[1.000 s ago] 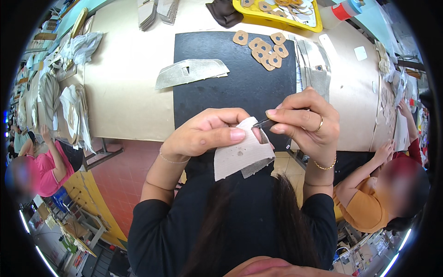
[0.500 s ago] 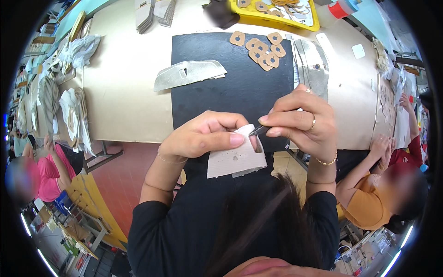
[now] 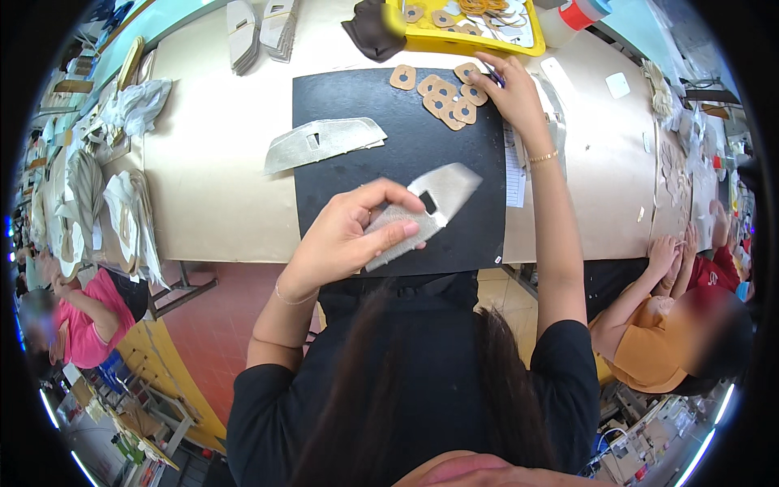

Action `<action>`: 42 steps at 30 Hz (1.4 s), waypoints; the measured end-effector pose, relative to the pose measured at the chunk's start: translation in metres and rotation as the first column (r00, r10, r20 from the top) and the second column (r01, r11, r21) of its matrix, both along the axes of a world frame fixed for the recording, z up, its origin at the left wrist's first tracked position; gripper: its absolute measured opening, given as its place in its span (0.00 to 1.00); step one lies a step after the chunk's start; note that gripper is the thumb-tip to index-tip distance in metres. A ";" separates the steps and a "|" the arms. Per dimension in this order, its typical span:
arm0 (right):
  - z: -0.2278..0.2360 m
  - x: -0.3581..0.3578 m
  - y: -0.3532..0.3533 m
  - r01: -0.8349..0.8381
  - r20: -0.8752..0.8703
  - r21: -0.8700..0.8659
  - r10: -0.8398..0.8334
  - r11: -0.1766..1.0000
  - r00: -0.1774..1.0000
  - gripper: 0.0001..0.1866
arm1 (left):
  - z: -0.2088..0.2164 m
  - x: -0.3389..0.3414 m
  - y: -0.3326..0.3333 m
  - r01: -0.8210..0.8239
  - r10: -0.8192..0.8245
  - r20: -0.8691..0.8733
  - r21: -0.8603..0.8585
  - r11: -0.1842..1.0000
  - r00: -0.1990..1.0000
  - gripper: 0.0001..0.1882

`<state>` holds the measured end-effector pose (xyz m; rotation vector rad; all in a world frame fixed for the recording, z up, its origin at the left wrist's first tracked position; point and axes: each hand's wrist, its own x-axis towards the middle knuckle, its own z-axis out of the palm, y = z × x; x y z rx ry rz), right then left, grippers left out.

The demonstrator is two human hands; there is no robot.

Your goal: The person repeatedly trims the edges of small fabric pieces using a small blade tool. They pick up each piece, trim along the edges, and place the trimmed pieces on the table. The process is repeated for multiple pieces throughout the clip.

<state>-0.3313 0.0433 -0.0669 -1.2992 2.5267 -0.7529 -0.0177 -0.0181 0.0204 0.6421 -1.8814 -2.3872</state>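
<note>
My left hand (image 3: 365, 219) is closed on a light grey cut piece (image 3: 450, 191) with a rectangular hole, held tilted above the black mat (image 3: 341, 191). At the mat's far right corner, my right hand (image 3: 515, 93) has its fingers at one of the tan rounded-square patches (image 3: 467, 71). A slim dark tool (image 3: 495, 75), which looks like tweezers, is tucked in that hand. Several more tan patches with a central hole (image 3: 438, 97) overlap beside it. More grey cut pieces (image 3: 324, 142) lie stacked across the mat's left edge.
A yellow tray (image 3: 479, 45) with patches and bands stands at the far edge, next to a dark bundle (image 3: 373, 32). Stacks of grey pieces (image 3: 243, 36) lie far left. A red-banded bottle (image 3: 572, 18) stands far right. People work at the left (image 3: 93, 304) and right (image 3: 653, 345).
My right hand has left the grey piece and reached out to the tan patches, carrying the dark tool. My left hand has turned the grey piece over and moved it up over the mat.
</note>
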 end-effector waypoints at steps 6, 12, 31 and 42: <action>0.000 -0.001 -0.023 -0.058 -0.105 0.060 0.064 0.997 0.992 0.25 | 0.007 0.007 -0.001 -0.172 0.177 -0.027 0.128 0.977 0.984 0.30; 0.021 0.008 -0.013 -0.009 0.077 -0.100 0.017 0.995 0.997 0.18 | 0.000 0.004 -0.004 -0.185 0.194 -0.031 0.186 0.965 0.981 0.29; 0.021 0.156 0.055 0.105 0.525 0.011 -0.095 0.994 0.846 0.13 | -0.017 0.006 0.001 0.419 -0.452 -0.003 -0.372 0.829 0.892 0.12; 0.028 0.138 0.082 0.130 0.538 -0.036 -0.090 0.991 0.838 0.13 | -0.023 0.014 -0.001 0.430 -0.431 0.079 -0.343 0.835 0.899 0.11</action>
